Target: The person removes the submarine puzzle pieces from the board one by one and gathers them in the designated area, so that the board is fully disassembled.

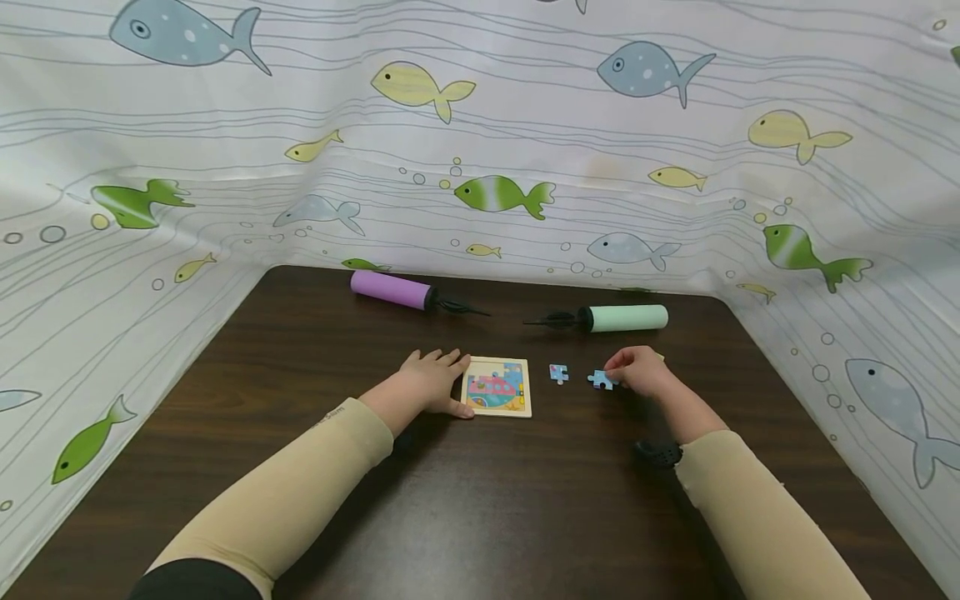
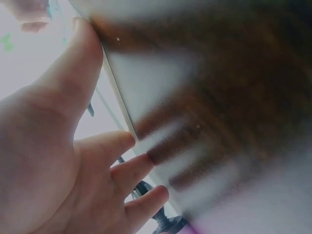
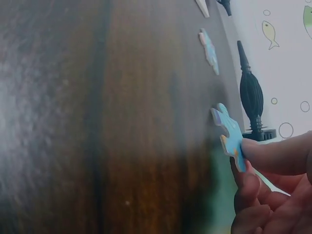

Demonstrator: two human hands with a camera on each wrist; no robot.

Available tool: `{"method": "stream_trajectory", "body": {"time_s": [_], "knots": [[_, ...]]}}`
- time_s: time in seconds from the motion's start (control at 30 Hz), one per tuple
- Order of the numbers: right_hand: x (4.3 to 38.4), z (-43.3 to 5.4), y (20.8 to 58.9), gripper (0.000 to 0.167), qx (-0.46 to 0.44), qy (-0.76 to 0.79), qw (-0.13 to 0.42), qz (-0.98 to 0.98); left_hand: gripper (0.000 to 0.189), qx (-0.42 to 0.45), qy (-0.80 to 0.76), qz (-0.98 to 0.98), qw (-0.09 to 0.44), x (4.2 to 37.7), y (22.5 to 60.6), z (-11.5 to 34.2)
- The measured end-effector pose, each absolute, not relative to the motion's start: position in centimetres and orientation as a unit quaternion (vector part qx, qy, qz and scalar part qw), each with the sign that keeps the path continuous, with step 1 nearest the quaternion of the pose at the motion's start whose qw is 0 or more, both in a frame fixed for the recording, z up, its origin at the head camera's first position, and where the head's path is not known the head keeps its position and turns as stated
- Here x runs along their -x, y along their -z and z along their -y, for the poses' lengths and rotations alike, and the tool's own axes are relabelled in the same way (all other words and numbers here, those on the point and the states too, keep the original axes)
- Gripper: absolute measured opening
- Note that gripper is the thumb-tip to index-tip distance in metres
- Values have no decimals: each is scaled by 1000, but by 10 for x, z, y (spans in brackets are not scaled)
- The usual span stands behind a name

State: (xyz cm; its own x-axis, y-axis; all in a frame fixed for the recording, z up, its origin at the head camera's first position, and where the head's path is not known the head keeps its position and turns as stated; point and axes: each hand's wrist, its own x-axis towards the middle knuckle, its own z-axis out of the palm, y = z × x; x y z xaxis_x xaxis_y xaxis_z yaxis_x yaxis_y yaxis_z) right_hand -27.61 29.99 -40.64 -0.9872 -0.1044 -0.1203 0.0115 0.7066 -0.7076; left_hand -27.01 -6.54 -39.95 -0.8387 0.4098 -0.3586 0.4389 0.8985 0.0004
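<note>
A small wooden jigsaw frame [image 1: 502, 413] with a partly filled sea picture lies on the table, its upper left area showing bare wood. My left hand [image 1: 429, 383] rests against the frame's left side, fingers spread and thumb near the lower left corner; the left wrist view shows this hand [image 2: 53, 131] from the palm side. Right of the frame, my right hand [image 1: 641, 371] pinches a blue puzzle piece [image 1: 601, 380] between thumb and fingers. In the right wrist view the held puzzle piece [image 3: 231, 134] is tilted, close over the table. Another loose puzzle piece [image 1: 558, 373] lies between it and the frame.
Behind the frame lie a purple hand pump [image 1: 390, 289] and a mint green hand pump [image 1: 628, 318], their black nozzles pointing toward each other. A white fish-print curtain [image 1: 525, 125] encloses the dark wooden table [image 1: 480, 508] at the back and sides.
</note>
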Motion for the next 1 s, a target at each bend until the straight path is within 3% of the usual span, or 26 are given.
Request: {"method": "stream_trajectory", "body": {"time_s": [0.4,0.63,1.0], "knots": [[279,-294,410,11,13,354,52,-934,105,-220,35,-959,175,271,401,66],[280,-288,406,11,55,347,17,-936,105,-222,33,-959,171,270,401,67],[288,-233,396,7,98,352,28,-930,104,-223,37,-958,174,270,400,67]]}}
